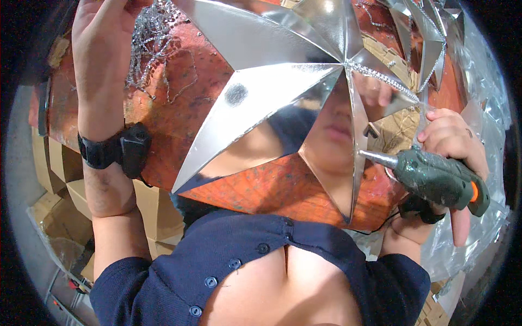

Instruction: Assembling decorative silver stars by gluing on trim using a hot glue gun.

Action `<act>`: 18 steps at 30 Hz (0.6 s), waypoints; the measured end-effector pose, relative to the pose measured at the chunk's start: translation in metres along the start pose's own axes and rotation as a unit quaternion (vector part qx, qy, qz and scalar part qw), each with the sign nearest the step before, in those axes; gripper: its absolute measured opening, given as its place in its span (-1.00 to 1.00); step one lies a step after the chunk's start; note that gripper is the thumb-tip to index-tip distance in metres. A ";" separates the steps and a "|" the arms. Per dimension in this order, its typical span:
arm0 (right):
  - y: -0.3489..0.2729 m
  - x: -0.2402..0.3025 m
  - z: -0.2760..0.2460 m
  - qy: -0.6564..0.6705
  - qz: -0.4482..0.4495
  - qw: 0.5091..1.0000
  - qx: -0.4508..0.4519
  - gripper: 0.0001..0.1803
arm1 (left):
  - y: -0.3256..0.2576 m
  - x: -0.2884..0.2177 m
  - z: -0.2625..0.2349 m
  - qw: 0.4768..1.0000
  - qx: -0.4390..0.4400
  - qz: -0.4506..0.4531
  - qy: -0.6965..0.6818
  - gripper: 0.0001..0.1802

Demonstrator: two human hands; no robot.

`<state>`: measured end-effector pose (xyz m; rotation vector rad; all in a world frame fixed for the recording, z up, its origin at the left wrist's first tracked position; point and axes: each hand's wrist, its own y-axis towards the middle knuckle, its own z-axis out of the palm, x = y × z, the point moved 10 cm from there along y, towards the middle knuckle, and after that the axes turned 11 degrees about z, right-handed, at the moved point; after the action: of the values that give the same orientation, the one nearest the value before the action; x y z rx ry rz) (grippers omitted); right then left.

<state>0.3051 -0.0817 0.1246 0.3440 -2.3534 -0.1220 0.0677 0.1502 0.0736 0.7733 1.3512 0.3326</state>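
A large mirror-like silver star [277, 43] with folded points spreads over the upper middle. A sparkling rhinestone chain [386, 80] runs along one ridge, from the star's centre to the tip at the right. My right hand [454, 136] is closed around a dark green hot glue gun [432, 176], its metal nozzle pointing left beside the star's lower point. Fingers of that hand are close to the chain's end at the right tip. My left hand [106, 22] is at the upper left near another star point; its fingers are cut off by the picture's edge.
A tangled heap of silver chain [155, 41] lies on the worn reddish table [157, 125]. More silver star pieces [429, 51] stand at the upper right, near crumpled clear plastic [489, 108]. Cardboard [394, 133] shows behind the star, and cardboard boxes [157, 209] stand lower left.
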 end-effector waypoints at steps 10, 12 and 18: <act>0.003 0.000 -0.009 -0.014 -0.009 1.000 0.024 -0.63 | -0.002 0.003 -0.003 1.000 -0.022 -0.022 -0.003 -0.73; 0.002 0.000 -0.010 -0.014 -0.018 0.998 0.067 -0.59 | -0.001 -0.002 0.002 1.000 0.010 -0.007 -0.018 -0.74; -0.017 -0.008 -0.007 -0.006 -0.062 0.988 0.143 0.09 | 0.000 -0.002 0.001 1.000 0.015 -0.003 -0.012 -0.76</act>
<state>0.3194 -0.0957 0.1212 0.6316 -2.3617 0.1568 0.0685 0.1484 0.0749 0.7957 1.3384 0.2996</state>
